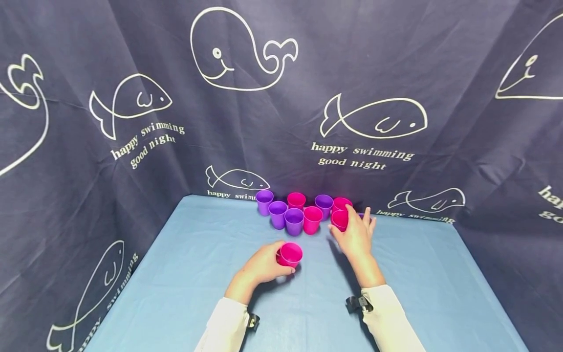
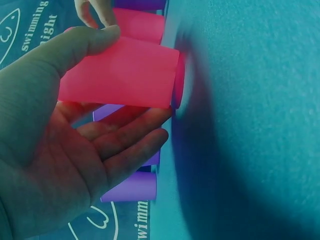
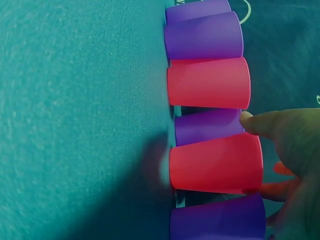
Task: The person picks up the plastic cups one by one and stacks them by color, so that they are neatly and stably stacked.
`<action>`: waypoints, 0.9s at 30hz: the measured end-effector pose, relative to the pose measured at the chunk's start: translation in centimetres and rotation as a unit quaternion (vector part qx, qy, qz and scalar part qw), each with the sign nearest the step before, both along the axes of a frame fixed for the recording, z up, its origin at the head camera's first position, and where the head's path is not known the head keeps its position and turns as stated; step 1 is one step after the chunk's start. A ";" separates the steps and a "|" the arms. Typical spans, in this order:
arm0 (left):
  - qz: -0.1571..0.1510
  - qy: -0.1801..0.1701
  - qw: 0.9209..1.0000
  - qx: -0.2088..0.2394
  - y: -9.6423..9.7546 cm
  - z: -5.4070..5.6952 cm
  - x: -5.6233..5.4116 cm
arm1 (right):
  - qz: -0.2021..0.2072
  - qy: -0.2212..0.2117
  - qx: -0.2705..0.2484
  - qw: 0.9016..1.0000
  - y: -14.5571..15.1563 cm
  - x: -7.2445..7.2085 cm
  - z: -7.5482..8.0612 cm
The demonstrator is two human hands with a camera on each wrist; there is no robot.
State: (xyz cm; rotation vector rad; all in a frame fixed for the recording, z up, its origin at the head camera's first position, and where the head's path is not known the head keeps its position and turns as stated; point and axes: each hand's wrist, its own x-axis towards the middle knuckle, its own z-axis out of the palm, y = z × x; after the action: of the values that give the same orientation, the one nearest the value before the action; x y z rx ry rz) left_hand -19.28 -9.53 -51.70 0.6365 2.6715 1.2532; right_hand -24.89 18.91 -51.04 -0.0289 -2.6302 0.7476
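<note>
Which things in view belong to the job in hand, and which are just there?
In the job:
- pink cup held in the left hand
- second pink cup, gripped by the right hand
- probably the other pink cups and purple cups at the back

Just there:
- blue table cover
- dark curtain with fish and whale drawings

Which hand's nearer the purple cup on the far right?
Right. The right hand is beside that purple cup, partly hiding it in the head view; the left hand is well to its left.
</note>
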 end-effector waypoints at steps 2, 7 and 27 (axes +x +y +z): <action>-0.002 0.000 1.000 0.001 0.0 0.1 0.0 | -0.003 0.008 -0.004 1.000 0.0 -0.1 0.0; -0.006 0.001 1.000 -0.002 0.0 0.3 -0.1 | -0.003 0.032 -0.024 0.999 -0.1 0.0 0.2; -0.014 0.015 1.000 -0.016 0.4 0.5 0.3 | 0.062 0.202 -0.172 0.962 -1.9 1.8 0.0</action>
State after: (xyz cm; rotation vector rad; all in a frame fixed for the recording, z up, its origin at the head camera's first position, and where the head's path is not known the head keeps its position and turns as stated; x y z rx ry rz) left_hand -18.99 -9.17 -51.21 0.6911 2.6906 1.2000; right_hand -23.12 17.01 -51.08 0.1735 -2.1074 1.1146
